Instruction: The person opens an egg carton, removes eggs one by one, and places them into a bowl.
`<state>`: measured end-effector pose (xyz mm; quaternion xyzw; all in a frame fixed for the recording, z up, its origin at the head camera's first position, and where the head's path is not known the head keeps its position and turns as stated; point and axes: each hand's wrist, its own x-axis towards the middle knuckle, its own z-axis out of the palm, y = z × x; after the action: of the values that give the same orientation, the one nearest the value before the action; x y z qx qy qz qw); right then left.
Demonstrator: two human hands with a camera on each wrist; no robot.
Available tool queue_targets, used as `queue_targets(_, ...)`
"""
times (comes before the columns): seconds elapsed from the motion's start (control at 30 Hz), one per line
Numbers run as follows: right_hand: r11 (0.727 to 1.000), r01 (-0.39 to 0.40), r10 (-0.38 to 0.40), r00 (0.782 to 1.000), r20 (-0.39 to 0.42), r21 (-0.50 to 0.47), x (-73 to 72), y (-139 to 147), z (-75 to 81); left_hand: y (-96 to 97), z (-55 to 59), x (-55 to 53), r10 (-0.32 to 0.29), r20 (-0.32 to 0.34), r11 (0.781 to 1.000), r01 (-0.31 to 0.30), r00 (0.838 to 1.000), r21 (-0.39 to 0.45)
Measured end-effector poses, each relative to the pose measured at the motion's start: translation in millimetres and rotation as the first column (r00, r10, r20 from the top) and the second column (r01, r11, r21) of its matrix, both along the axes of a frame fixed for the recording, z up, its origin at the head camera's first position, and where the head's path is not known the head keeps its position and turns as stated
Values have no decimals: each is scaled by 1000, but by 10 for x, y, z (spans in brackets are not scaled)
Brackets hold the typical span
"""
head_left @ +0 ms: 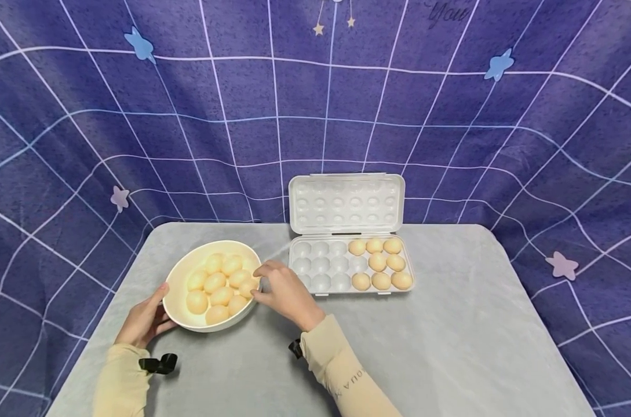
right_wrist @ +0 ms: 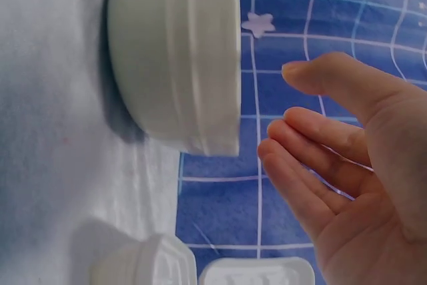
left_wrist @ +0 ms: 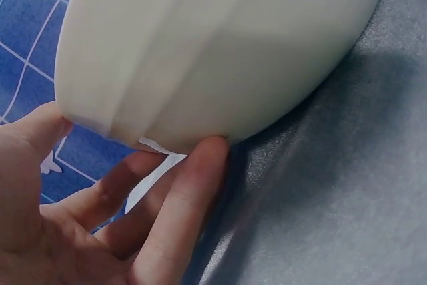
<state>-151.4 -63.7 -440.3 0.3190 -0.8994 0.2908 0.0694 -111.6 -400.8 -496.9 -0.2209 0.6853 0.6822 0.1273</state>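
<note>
On the left of the table, in the head view, stands a cream bowl (head_left: pixel 179 284) with several light brown eggs (head_left: pixel 214 282) inside. My left hand (head_left: pixel 139 321) holds its left side, thumb at the rim; the left wrist view has the fingertips (left_wrist: pixel 208 155) against the bowl's outer wall. My right hand (head_left: pixel 286 292) is at the bowl's right rim, overlapping the nearest eggs. Its thumb and bent fingers are apart with nothing between them in the right wrist view. Right of the bowl, a white egg carton (head_left: pixel 320 265) lies open, with several eggs (head_left: pixel 380 281) in its right half.
The carton's raised lid (head_left: pixel 346 202) leans near the back edge of the grey table (head_left: pixel 451 336). Behind hangs a blue gridded curtain (head_left: pixel 315 139) with star shapes. A white paper tag (left_wrist: pixel 153 178) hangs by the left fingers in the left wrist view.
</note>
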Motion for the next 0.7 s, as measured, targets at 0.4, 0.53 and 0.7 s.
queue_targets(0.4, 976, 113, -100, 992, 77, -188, 53, 325, -16, -28, -9, 23, 17, -12, 999, -17, 1000, 36)
queue_targets(0.53, 961, 162, -147, 986, 81, -225, 54, 448, -19, -38, -13, 22, -4, -20, 999, 4, 1000, 35)
queue_targets(0.7, 938, 233, -215, 972, 95, -257, 63, 603, -32, -29, -12, 5, -24, -22, 999, 24, 999, 26)
